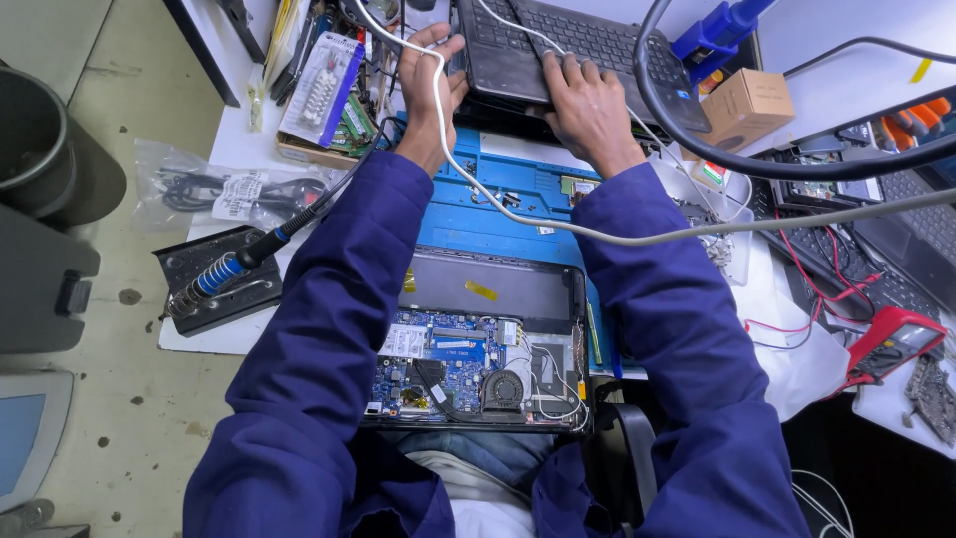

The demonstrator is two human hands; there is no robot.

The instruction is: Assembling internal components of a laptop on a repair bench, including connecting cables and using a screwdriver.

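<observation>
Messy counter (229,149) with a blue mat (498,214) holds an opened laptop (478,349), its insides showing, close to the person. Farther back, the left hand (430,85) grips the side of a black keyboard part (558,50), while the right hand (588,105) lies flat and open on it. It looks like they are steadying it; moving it needs a firm two-hand hold, maybe minding the white cable (518,209).

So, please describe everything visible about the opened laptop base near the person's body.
The opened laptop base lies flat on the blue mat, between both sleeves, its cover removed. A blue circuit board, a round black fan and thin wires show in its near half; the far half is a bare grey tray with yellow tape. Neither hand touches it.
</observation>
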